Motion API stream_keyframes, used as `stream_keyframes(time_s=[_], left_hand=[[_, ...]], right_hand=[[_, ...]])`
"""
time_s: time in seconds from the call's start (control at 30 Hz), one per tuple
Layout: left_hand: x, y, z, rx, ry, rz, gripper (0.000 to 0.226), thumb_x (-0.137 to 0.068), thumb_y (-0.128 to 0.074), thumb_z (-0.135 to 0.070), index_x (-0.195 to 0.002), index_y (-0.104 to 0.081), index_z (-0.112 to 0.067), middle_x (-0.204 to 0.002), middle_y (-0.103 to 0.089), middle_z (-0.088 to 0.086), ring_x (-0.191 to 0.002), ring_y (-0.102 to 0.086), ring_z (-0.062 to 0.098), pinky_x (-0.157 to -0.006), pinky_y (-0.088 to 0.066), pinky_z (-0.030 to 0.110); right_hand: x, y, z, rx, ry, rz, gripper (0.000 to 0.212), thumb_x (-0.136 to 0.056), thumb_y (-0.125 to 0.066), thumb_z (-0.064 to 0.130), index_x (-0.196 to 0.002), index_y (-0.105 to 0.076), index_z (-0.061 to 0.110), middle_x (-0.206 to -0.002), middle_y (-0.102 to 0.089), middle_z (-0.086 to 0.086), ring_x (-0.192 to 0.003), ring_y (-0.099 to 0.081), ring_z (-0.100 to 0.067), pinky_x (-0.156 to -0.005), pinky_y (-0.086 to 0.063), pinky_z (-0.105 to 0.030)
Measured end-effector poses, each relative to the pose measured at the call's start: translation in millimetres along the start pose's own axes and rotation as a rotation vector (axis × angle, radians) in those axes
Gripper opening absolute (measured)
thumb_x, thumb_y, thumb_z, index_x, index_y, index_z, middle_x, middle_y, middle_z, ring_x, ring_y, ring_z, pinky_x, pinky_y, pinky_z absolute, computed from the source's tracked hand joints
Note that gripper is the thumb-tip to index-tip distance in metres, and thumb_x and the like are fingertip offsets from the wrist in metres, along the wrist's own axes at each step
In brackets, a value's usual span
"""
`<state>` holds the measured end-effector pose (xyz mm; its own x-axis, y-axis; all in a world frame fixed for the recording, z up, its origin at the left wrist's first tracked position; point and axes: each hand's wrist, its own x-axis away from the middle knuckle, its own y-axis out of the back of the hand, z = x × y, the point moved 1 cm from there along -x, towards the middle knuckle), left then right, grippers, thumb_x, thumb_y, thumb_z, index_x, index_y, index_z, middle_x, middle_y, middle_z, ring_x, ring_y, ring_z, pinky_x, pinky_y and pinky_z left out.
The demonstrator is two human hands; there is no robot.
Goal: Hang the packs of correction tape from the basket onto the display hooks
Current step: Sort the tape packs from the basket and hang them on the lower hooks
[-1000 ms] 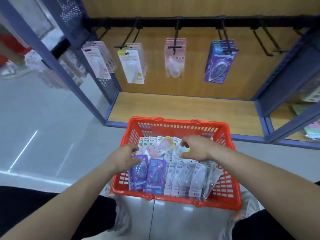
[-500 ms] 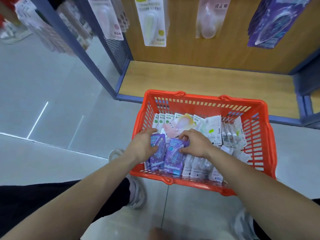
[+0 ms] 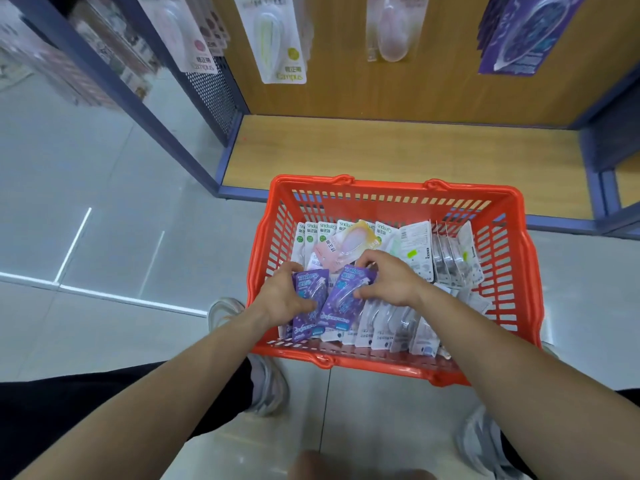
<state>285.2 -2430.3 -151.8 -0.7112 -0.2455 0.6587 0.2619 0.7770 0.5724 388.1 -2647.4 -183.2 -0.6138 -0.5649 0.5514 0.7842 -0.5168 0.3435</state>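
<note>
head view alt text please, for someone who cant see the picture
Two bare hands reach into a red basket of correction tape packs on the floor, the left hand gripping one purple pack and the right hand gripping a second purple pack beside it. Beyond the basket, hanging packs line a wooden display.

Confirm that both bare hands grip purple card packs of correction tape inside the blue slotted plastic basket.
One thing is wrong: the slotted plastic basket is red, not blue, as the head view shows. The rest stands: inside it the left hand grips one purple card pack of correction tape and the right hand a second purple pack.
</note>
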Motion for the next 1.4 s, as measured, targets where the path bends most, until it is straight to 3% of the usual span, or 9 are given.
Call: stream_keyframes(time_s=[0.17, 0.27, 0.43, 0.63, 0.73, 1.0, 1.17, 1.27, 1.4], left_hand=[[13.0, 1.5, -3.7, 0.160, -0.006, -0.084, 0.059, -0.076, -0.087, -0.011, -0.117, -0.047, -0.021, -0.112, -0.069, 0.001, -0.102, -0.069, 0.022, -0.088, -0.054, 0.033], [26.6, 27.1, -24.5, 0.377, -0.033, -0.147, 0.055, -0.076, -0.087, -0.006, -0.115, -0.049, -0.017, -0.113, -0.073, 0.011, -0.096, -0.073, 0.026, -0.089, -0.059, 0.044], [84.3, 77.0, -78.0, 0.587, -0.194, -0.076, 0.044, -0.081, -0.083, -0.001, -0.114, -0.057, -0.015, -0.102, -0.077, 0.011, -0.077, -0.077, 0.016, -0.060, -0.059, 0.025], [141.4, 93.9, -121.4, 0.760, -0.314, 0.096, 0.042, -0.085, -0.076, -0.007, -0.123, -0.061, -0.018, -0.109, -0.077, 0.013, -0.096, -0.076, 0.035, -0.080, -0.062, 0.047], [148.4, 87.4, -146.2, 0.786, -0.353, 0.131, 0.036, -0.089, -0.073, -0.006, -0.121, -0.064, -0.020, -0.109, -0.078, 0.012, -0.091, -0.076, 0.031, -0.077, -0.063, 0.046], [142.1, 74.3, -173.5, 0.717, -0.353, 0.114, 0.031, -0.086, -0.078, -0.009, -0.113, -0.067, -0.021, -0.101, -0.080, 0.006, -0.085, -0.078, 0.026, -0.068, -0.062, 0.035], [137.1, 72.7, -189.5, 0.627, -0.365, 0.159, 0.033, -0.084, -0.078, -0.008, -0.114, -0.069, -0.019, -0.102, -0.080, 0.007, -0.090, -0.077, 0.028, -0.086, -0.060, 0.046], [134.1, 70.8, -199.6, 0.550, -0.377, 0.198, 0.038, -0.079, -0.085, -0.008, -0.111, -0.069, -0.018, -0.097, -0.080, 0.010, -0.086, -0.077, 0.031, -0.089, -0.060, 0.054], [124.7, 72.1, -203.8, 0.544, -0.363, 0.181, 0.056, -0.061, -0.089, -0.024, -0.113, -0.068, -0.017, -0.098, -0.079, 0.012, -0.086, -0.076, 0.033, -0.093, -0.056, 0.061]], right_hand=[[8.5, 13.4, 8.5, -0.172, 0.001, -0.071, 0.035, -0.081, -0.083, 0.002, -0.093, -0.057, 0.021, -0.104, -0.071, -0.014, -0.087, -0.071, -0.041, -0.078, -0.059, -0.057], [20.3, 37.5, 35.3, -0.289, 0.042, -0.113, 0.030, -0.083, -0.080, -0.003, -0.097, -0.061, 0.015, -0.109, -0.073, -0.011, -0.096, -0.073, -0.027, -0.088, -0.059, -0.045], [62.3, 90.9, 119.1, -0.359, 0.138, 0.012, 0.037, -0.078, -0.084, 0.003, -0.102, -0.063, 0.022, -0.085, -0.079, -0.002, -0.079, -0.070, -0.019, -0.079, -0.049, -0.037], [139.8, 117.8, 167.8, -0.294, 0.222, -0.019, 0.040, -0.070, -0.091, 0.018, -0.101, -0.066, 0.020, -0.095, -0.076, -0.012, -0.080, -0.069, -0.028, -0.077, -0.056, -0.042], [168.9, 129.7, 162.9, -0.366, 0.251, -0.107, 0.036, -0.070, -0.081, 0.015, -0.101, -0.062, 0.012, -0.091, -0.076, -0.010, -0.073, -0.069, -0.023, -0.058, -0.058, -0.026], [176.9, 138.0, 156.9, -0.337, 0.297, -0.210, 0.031, -0.069, -0.085, 0.014, -0.094, -0.066, 0.012, -0.096, -0.074, -0.006, -0.075, -0.070, -0.018, -0.058, -0.057, -0.026], [177.8, 148.5, 146.7, -0.235, 0.280, -0.227, 0.052, -0.069, -0.094, 0.022, -0.111, -0.065, 0.031, -0.117, -0.069, 0.006, -0.100, -0.072, -0.032, -0.084, -0.059, -0.054], [179.4, 156.4, 149.6, -0.213, 0.252, -0.055, 0.070, -0.074, -0.089, 0.009, -0.132, -0.057, 0.032, -0.128, -0.066, -0.001, -0.112, -0.069, -0.015, -0.093, -0.059, -0.036], [175.0, 159.7, 154.5, -0.191, 0.228, -0.029, 0.065, -0.080, -0.082, 0.003, -0.131, -0.056, 0.033, -0.118, -0.074, -0.005, -0.105, -0.073, -0.024, -0.094, -0.057, -0.046]])
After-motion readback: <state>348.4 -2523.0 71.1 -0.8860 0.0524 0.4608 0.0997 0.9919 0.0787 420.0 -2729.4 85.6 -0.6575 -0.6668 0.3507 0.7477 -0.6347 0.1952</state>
